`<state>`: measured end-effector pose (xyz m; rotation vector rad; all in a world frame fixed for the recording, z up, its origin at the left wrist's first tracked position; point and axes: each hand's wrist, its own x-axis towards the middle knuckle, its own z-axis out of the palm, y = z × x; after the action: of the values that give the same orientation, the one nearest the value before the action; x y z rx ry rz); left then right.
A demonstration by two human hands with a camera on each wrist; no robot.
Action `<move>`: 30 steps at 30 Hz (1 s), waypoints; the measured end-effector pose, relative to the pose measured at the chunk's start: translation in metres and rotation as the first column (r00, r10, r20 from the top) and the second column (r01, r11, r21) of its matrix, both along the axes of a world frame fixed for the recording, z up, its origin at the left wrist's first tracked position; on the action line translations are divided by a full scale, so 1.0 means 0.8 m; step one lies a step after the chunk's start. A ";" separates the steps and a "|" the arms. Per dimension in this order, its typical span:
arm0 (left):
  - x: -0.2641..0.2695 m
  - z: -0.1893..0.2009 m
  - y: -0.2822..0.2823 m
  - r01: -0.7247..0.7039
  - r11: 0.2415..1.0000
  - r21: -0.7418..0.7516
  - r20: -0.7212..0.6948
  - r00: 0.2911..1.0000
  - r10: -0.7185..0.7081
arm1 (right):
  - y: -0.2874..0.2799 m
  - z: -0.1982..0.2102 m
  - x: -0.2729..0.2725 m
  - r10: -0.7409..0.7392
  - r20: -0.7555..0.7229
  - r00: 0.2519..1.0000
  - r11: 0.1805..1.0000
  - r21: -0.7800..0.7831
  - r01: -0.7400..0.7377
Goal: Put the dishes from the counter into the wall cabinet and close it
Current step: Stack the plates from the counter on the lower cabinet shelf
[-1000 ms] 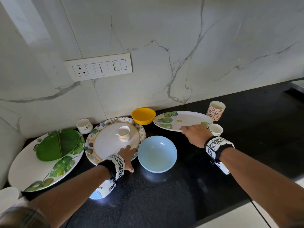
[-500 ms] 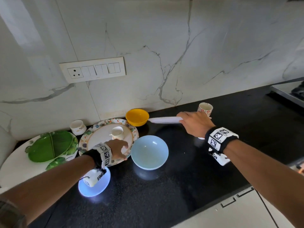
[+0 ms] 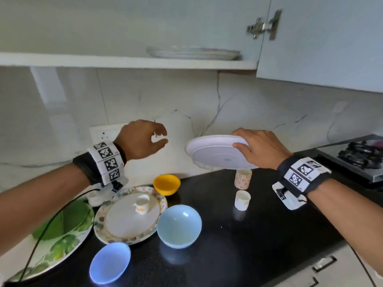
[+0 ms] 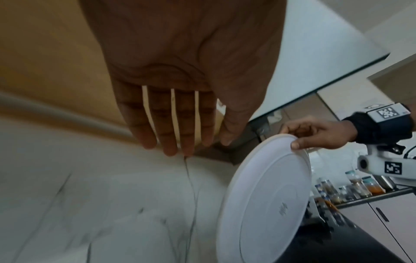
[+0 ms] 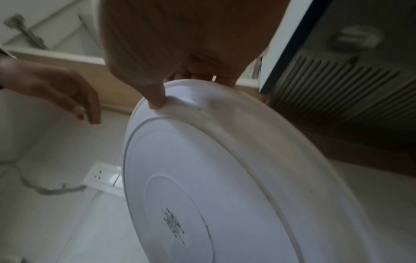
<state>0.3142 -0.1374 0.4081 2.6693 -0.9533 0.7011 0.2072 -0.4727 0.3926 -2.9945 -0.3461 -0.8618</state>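
My right hand (image 3: 256, 147) grips the near rim of a white oval plate (image 3: 215, 155), thumb underneath, fingers over the top edge. The plate hangs above the black counter (image 3: 259, 235), tilted with its underside (image 5: 225, 178) towards me. My left hand (image 3: 145, 139) is raised beside it in front of the backsplash, holding nothing, its fingers (image 4: 171, 128) fairly straight. Above, the wall cabinet stands open, with a stack of plates (image 3: 192, 52) on its shelf (image 3: 124, 62). On the counter sit a pale blue bowl (image 3: 179, 228), a yellow bowl (image 3: 166, 183) and a floral plate (image 3: 116, 230) bearing a small cup (image 3: 142, 203).
The open cabinet door (image 3: 321, 38) hangs at upper right, above my right arm. A patterned cup (image 3: 243, 178) and a white cup (image 3: 242, 199) stand under the held plate. A leaf-print platter (image 3: 51, 245) lies far left, a small pale blue dish (image 3: 109, 263) near the front, a stove (image 3: 356, 156) at right.
My right hand has lifted the white plate off the counter and raised it. The left hand has left the floral plate's edge and risen, holding nothing. My view has tilted up to the cabinet.
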 end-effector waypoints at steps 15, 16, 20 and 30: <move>0.016 0.229 -0.025 -0.373 0.916 0.144 0.172 0.921 0.348 | 0.040 0.246 -0.118 0.188 0.324 0.927 0.981 -0.103 -0.163; 0.023 0.227 -0.023 -0.375 0.912 0.168 0.123 0.926 0.358 | 0.041 0.261 -0.121 0.199 0.343 0.918 0.980 -0.098 -0.176; 0.045 0.213 -0.008 -0.393 0.891 0.226 0.069 0.919 0.388 | 0.045 0.326 -0.137 0.236 0.419 0.877 0.972 -0.100 -0.214; 0.044 0.207 -0.004 -0.333 0.923 0.195 0.017 0.942 0.336 | 0.062 0.429 -0.118 0.271 0.527 0.805 0.961 -0.198 -0.194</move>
<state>0.3498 -0.1408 0.5735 3.0483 -0.5903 0.6790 0.1126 -0.4228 0.7358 -2.6545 -0.7882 -1.7202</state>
